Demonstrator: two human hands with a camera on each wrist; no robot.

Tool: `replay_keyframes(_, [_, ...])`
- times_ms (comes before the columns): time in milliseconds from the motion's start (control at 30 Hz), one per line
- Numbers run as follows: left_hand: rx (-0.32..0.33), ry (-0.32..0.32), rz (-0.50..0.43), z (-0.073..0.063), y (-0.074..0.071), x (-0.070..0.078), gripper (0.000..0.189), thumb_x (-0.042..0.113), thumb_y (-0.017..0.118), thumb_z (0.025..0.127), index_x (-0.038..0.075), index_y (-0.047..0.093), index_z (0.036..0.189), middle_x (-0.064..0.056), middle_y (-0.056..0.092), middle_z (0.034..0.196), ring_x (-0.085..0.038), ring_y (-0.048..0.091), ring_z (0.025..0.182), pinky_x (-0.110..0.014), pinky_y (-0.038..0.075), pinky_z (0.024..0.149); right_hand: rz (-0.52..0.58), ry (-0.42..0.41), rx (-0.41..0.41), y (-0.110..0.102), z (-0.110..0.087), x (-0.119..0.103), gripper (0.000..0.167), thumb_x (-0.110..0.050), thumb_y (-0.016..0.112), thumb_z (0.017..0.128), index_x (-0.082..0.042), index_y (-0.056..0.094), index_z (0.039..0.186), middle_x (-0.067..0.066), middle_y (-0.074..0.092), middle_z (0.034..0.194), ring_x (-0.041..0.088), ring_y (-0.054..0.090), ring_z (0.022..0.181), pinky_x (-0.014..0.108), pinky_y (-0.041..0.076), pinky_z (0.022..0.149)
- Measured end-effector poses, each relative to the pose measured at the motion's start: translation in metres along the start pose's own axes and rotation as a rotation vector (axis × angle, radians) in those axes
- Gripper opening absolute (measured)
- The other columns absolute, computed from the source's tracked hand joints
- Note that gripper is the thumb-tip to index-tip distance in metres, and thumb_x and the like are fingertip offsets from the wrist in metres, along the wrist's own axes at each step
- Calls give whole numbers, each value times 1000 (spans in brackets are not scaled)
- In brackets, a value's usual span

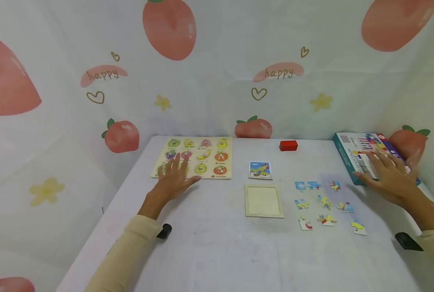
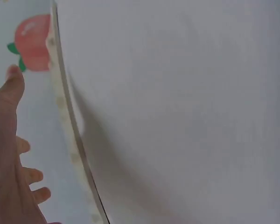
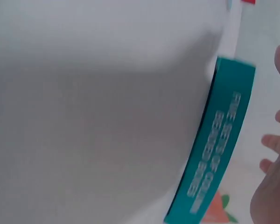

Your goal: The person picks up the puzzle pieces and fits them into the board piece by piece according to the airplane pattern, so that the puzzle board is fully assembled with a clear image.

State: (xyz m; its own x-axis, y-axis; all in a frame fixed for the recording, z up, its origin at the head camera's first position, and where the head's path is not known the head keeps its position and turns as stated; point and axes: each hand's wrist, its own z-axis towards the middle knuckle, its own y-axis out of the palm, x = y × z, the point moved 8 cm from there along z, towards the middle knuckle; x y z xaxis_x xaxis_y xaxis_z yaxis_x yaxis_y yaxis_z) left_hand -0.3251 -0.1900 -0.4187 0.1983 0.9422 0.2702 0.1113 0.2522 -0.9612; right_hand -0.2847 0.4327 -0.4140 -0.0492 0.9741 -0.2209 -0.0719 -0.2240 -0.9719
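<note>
My left hand (image 1: 174,179), fingers spread, is over the near edge of a wooden fruit puzzle board (image 1: 211,162) at the table's back left. On the right, my other hand (image 1: 393,178) spreads its fingers above a teal-sided box (image 1: 355,152); that box's printed side (image 3: 210,144) fills part of the right wrist view. Neither hand holds anything. Between them lie a square wooden puzzle frame (image 1: 264,201) with a bare inside, a small airplane picture card (image 1: 260,169) and several loose jigsaw pieces (image 1: 325,201) in rough rows.
A red block (image 1: 288,145) sits near the table's back edge. Behind the white table (image 1: 231,255) hangs a cloth (image 1: 209,89) printed with peaches, hearts and flowers. Dark wrist devices (image 1: 164,231) show at both cuffs.
</note>
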Motion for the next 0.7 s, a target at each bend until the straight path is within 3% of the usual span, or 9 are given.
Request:
replay_keyframes(167, [-18, 111, -74, -5, 2, 38, 86, 60, 54, 105, 8, 27, 168, -20, 24, 174, -46, 23, 158, -76, 17, 119, 41, -89, 19, 4, 5, -42, 91, -61, 59, 100, -4, 28, 165, 41, 30, 158, 68, 15, 145, 90, 1, 107])
replay_keyframes(333, [-53, 246, -120, -13, 13, 85, 84, 52, 66, 102, 3, 38, 163, -17, 39, 167, -39, 35, 155, -60, 28, 124, 106, -206, 40, 6, 7, -101, 79, -52, 76, 94, -5, 52, 153, 35, 49, 151, 60, 31, 140, 84, 16, 103])
replay_keyframes(533, [-172, 335, -192, -16, 36, 134, 89, 54, 77, 94, 3, 44, 160, -14, 43, 165, -32, 39, 153, -50, 33, 124, 155, -254, -64, 22, 11, -149, 65, -44, 82, 91, -7, 67, 142, 27, 62, 143, 51, 38, 139, 79, 22, 104])
replay_keyframes(700, [-245, 351, -243, -13, 54, 157, 89, 52, 81, 91, 3, 48, 158, -13, 48, 161, -28, 42, 151, -46, 34, 124, 223, -232, -153, 38, 15, -167, 57, -43, 83, 90, -8, 73, 134, 25, 67, 138, 49, 42, 135, 75, 24, 102])
